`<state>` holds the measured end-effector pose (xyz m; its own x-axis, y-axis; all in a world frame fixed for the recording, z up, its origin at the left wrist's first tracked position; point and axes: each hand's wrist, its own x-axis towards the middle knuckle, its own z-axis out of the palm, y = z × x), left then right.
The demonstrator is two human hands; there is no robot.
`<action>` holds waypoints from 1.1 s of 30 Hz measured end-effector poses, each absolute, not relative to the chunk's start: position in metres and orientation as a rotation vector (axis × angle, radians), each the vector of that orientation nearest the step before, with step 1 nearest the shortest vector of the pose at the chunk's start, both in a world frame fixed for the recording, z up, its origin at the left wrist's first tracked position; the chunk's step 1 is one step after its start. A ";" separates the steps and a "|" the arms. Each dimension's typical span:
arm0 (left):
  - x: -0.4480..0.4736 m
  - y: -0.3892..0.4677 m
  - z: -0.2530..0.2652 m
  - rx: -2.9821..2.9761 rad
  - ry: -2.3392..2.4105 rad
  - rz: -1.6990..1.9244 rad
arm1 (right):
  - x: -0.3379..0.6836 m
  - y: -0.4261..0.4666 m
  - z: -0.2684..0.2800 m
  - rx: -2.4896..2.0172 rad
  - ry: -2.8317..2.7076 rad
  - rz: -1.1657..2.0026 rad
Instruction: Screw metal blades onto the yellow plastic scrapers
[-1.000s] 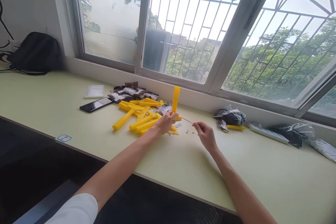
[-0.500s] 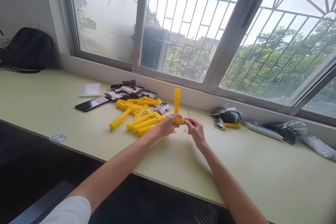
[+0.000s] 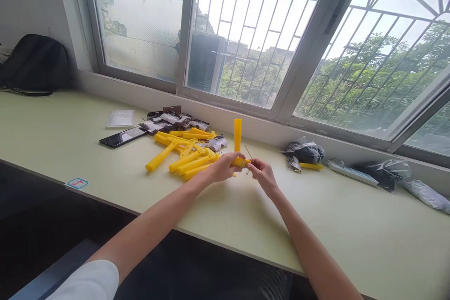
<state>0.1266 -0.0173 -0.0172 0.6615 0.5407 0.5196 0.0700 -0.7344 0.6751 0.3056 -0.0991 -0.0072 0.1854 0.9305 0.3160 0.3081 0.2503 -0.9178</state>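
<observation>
My left hand (image 3: 225,167) is closed around a yellow plastic piece (image 3: 237,135), whose tube stands upright above the fingers. The lower part of that piece points right, toward my right hand (image 3: 263,173). Pinched in the right fingers is a thin metal rod (image 3: 248,152), slanting up and to the left; its kind cannot be made out. The right fingertips touch or nearly touch the end of the yellow piece. A few tiny metal bits (image 3: 247,173) lie on the table just below the hands.
Left of my hands lies a pile of yellow plastic pieces (image 3: 190,161), with small packets (image 3: 172,119) behind it. A phone (image 3: 123,137) and a clear flat case (image 3: 121,118) are farther left. Bagged black items (image 3: 304,151) and a white strip (image 3: 352,172) line the window side.
The thin rod in my right hand has tilted farther left, and the right fingers have shifted slightly. My left hand keeps its hold on the yellow piece.
</observation>
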 end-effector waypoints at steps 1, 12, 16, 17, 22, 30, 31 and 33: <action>0.126 -0.017 -0.017 2.234 0.460 0.963 | 0.304 -0.099 -0.007 -1.295 -1.361 0.646; 0.122 -0.019 -0.013 2.196 0.480 0.899 | 0.304 -0.091 -0.022 -1.278 -1.373 0.605; 0.123 -0.018 -0.013 2.168 0.486 0.909 | 0.301 -0.090 -0.024 -1.254 -1.318 0.620; 0.124 -0.018 -0.014 2.150 0.480 0.908 | 0.300 -0.090 -0.025 -1.249 -1.304 0.630; 0.135 -0.018 -0.019 2.053 0.414 0.894 | 0.299 -0.089 -0.025 -1.218 -1.248 0.676; 0.141 -0.022 -0.015 1.999 0.510 0.978 | 0.304 -0.092 -0.022 -1.167 -1.235 0.753; 0.140 -0.022 -0.016 2.024 0.515 0.983 | 0.305 -0.092 -0.022 -1.181 -1.254 0.709; 0.140 -0.021 -0.018 2.086 0.528 1.003 | 0.305 -0.093 -0.022 -1.225 -1.303 0.604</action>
<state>0.1399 -0.0211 -0.0182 0.6083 0.6293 0.4837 0.0427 -0.6345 0.7718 0.3050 -0.0927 -0.0216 0.2405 0.8915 0.3838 0.2835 0.3137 -0.9062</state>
